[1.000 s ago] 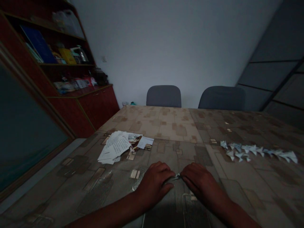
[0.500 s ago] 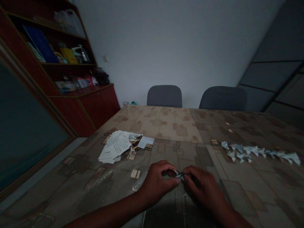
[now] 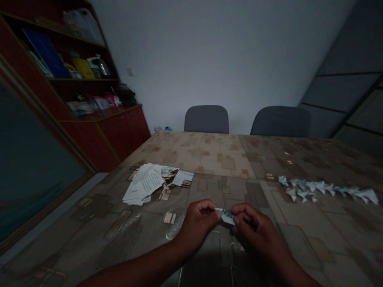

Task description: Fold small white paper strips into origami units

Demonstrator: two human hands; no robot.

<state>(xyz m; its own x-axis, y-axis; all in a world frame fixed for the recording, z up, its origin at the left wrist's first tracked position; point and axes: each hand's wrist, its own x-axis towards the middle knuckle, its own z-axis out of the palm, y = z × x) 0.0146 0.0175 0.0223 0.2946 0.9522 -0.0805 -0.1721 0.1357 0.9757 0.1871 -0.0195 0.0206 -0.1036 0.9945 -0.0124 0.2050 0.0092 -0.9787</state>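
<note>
My left hand (image 3: 197,225) and my right hand (image 3: 254,229) are raised a little above the patterned table top (image 3: 206,153). Between their fingertips they pinch a small folded piece of white-and-blue printed paper (image 3: 226,216). To the right lies a long, loose row of several similar small paper folds (image 3: 324,191). A pile of printed white sheets and photo cuttings (image 3: 145,185) lies on the table, forward and to the left of my left hand.
A dark red shelf cabinet (image 3: 95,91) filled with books and bottles stands at the left. Two grey chairs (image 3: 206,119) stand beyond the far table edge, before a white wall. A dark glass panel (image 3: 32,167) fills the lower left.
My hands have lifted slightly and drawn apart a little. The folded paper is now more visible between my fingertips, and it looks more opened out.
</note>
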